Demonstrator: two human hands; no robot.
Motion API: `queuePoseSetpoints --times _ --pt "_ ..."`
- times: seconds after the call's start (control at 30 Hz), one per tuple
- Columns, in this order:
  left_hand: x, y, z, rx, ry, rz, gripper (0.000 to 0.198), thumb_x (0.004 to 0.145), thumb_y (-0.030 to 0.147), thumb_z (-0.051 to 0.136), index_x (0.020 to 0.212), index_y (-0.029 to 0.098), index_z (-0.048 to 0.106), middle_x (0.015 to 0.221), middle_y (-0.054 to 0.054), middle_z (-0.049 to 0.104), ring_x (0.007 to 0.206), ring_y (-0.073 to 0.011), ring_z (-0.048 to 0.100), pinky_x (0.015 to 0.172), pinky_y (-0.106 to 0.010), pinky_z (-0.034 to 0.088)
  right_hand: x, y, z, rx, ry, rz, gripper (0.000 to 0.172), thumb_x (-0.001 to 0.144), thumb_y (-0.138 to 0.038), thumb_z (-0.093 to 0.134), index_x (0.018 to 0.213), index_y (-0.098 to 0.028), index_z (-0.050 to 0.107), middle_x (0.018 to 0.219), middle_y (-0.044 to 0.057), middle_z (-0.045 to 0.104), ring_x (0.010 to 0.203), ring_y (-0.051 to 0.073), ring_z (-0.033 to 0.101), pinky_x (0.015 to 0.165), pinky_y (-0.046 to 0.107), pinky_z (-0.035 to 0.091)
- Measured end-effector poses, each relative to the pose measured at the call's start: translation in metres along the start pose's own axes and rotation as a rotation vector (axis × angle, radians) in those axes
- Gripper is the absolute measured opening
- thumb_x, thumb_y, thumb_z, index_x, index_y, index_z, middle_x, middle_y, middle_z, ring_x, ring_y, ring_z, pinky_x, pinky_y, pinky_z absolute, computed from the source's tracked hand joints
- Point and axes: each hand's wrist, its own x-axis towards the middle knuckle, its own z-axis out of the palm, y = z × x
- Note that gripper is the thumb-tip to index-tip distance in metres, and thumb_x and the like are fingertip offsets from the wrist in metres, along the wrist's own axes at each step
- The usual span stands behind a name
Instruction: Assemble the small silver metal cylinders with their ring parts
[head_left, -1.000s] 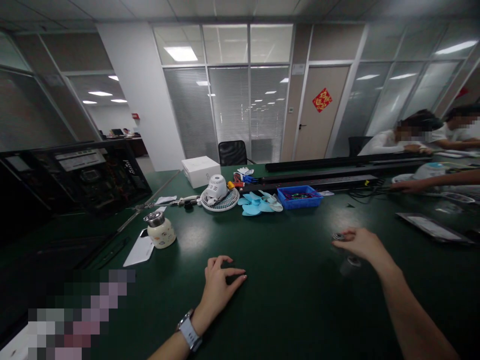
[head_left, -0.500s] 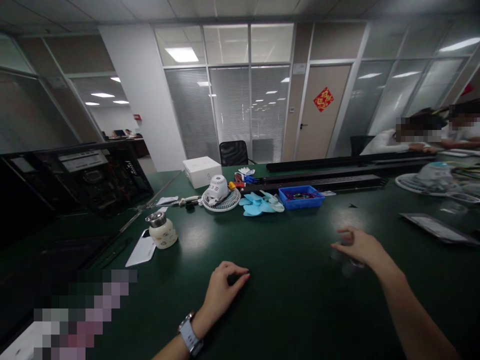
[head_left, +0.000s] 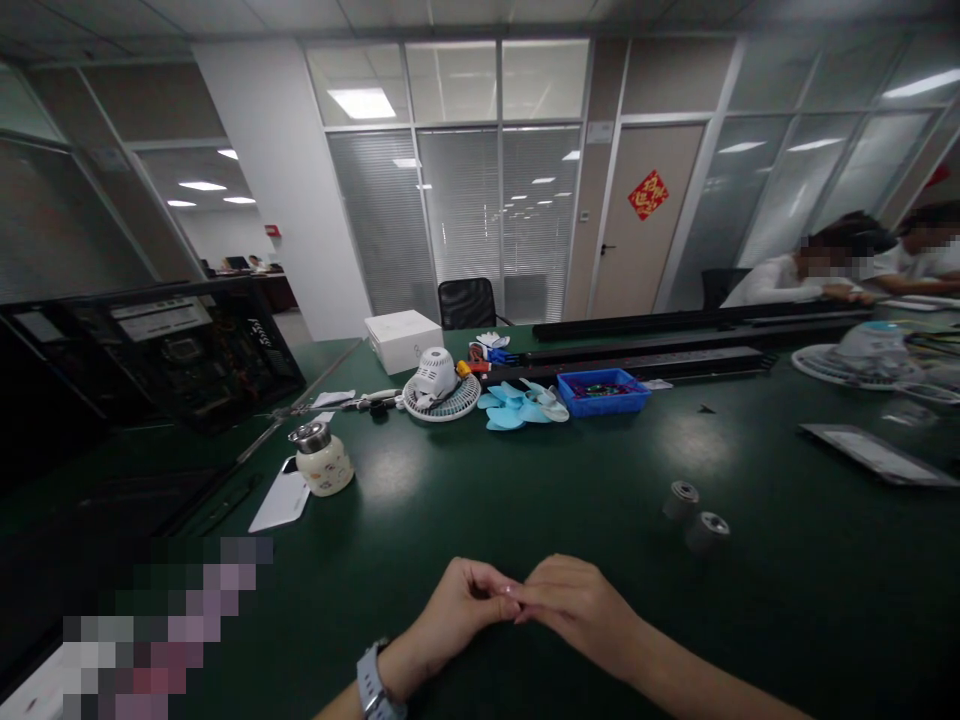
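Note:
My left hand [head_left: 474, 600], with a watch [head_left: 375, 682] on its wrist, is closed in a pinch low in the middle of the view. Its fingertips meet those of my right hand [head_left: 574, 603], which is closed too. Whatever lies between the fingertips is hidden or too small to make out. To the right of both hands, two small metal cylinders stand upright on the dark green table [head_left: 450, 490]: a rear cylinder [head_left: 681, 501] and a nearer cylinder [head_left: 708, 533], close together.
Farther back are light-blue fan blades [head_left: 517, 405], a blue tray [head_left: 604, 393] of small parts, a white fan housing [head_left: 437, 385] and a white box [head_left: 405, 341]. On the left, a cream bottle [head_left: 324, 462] stands by a phone [head_left: 280, 499]. People [head_left: 787, 280] sit at far right.
My right hand has left the two metal cylinders and moved left to meet my left hand. The left hand has shifted slightly down and to the right. Both cylinders now show fully.

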Motion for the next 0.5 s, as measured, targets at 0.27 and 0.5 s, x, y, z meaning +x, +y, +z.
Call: queuePoseSetpoints --times 0.27,0.5 --pt "-0.004 -0.002 0.009 -0.207 -0.005 -0.078 0.029 0.052 0.033 0.089 0.065 0.012 0.074 0.064 -0.005 0.071 0.061 -0.0108 0.061 0.064 -0.022 0.044 -0.003 -0.002 0.015 0.198 0.180 0.131 0.015 0.085 -0.038 0.063 0.088 -0.030 0.075 0.074 0.000 0.074 0.068 0.015 0.067 0.065 0.027 0.052" --pt "-0.003 0.003 0.003 -0.236 0.069 -0.121 0.051 0.047 0.028 0.091 0.093 0.013 0.074 0.087 -0.009 0.074 0.076 -0.0139 0.066 0.072 -0.022 0.047 0.002 0.015 -0.061 0.063 0.304 0.318 0.015 0.082 -0.036 0.062 0.083 -0.031 0.076 0.088 0.000 0.075 0.084 0.020 0.069 0.079 0.033 0.055"
